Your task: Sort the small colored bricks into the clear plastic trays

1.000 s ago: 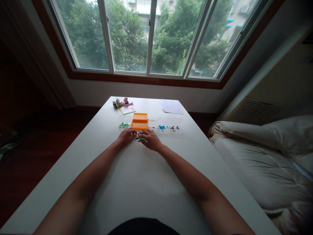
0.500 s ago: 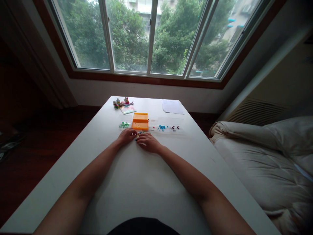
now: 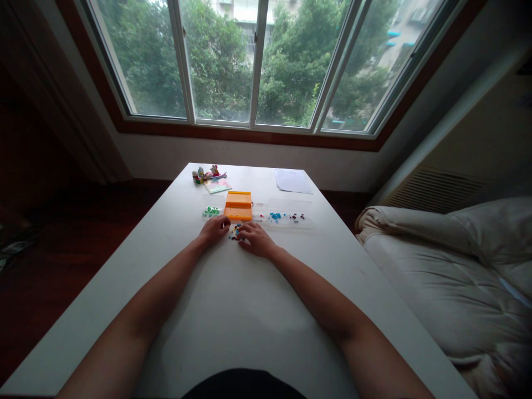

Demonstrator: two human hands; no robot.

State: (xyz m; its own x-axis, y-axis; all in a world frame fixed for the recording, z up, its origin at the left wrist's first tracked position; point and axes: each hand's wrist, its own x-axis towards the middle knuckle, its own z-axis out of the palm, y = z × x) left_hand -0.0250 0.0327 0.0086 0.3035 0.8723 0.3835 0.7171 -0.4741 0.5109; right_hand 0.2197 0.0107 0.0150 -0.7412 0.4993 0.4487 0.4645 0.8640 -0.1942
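Observation:
A small pile of mixed coloured pieces, like tiny building bricks (image 3: pixel 234 237), lies on the white table between my two hands. My right hand (image 3: pixel 256 241) is over the right side of this pile, its fingers apart and their tips at the pieces. To the left, my left hand (image 3: pixel 214 230) rests by the pile with its fingers curled together; whatever they may hold is hidden. Just beyond stands an open orange case (image 3: pixel 238 205) with a few small pieces in its near half.
Left of the case, a clear tray holds green pieces (image 3: pixel 211 211). On the right, a clear box holds blue pieces (image 3: pixel 275 216) and dark pieces (image 3: pixel 296 216). Small figures (image 3: pixel 199 176), a colourful card (image 3: pixel 218 186) and white paper (image 3: pixel 293 181) lie at the far edge.
My right hand has shifted a little to the right, uncovering more of the pile. My left hand has drawn slightly left, away from the pieces.

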